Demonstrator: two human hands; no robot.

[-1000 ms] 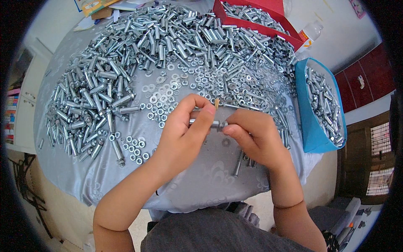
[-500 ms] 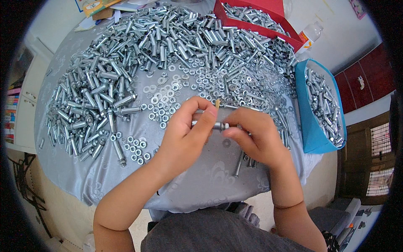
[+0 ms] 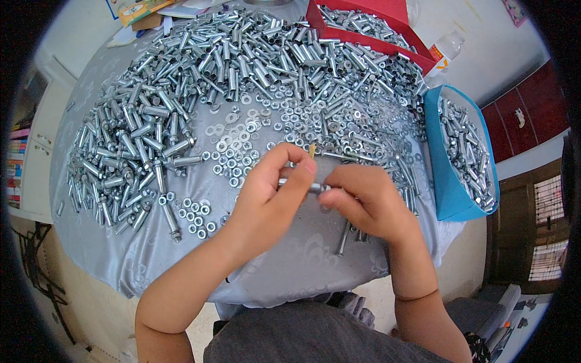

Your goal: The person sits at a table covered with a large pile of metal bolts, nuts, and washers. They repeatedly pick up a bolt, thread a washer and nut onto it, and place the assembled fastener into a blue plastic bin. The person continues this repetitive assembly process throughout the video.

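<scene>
Above the near middle of the table, my left hand (image 3: 269, 202) is closed around a silver sleeve anchor bolt (image 3: 313, 187), held roughly level. The fingers of my right hand (image 3: 369, 196) pinch its right end, where a nut partly shows. A thin yellowish piece (image 3: 312, 149) sticks up beside my left thumb tip; what it is I cannot tell. Loose hex nuts (image 3: 232, 163) and flat washers (image 3: 224, 145) lie just beyond my left hand. Below my right hand, a few long bolts (image 3: 343, 239) rest on the cloth, partly hidden by it.
Metal sleeves (image 3: 242, 66) are heaped along the far side, and assembled anchors (image 3: 130, 145) on the left. A small group of nuts (image 3: 192, 215) lies near left. Filled with parts are a red box (image 3: 426, 60) and a blue box (image 3: 451, 181). A bottle (image 3: 446, 53) stands behind.
My right hand has moved slightly left, closing over more of the bolt's nut end. My left hand keeps its grip, shifted very little.
</scene>
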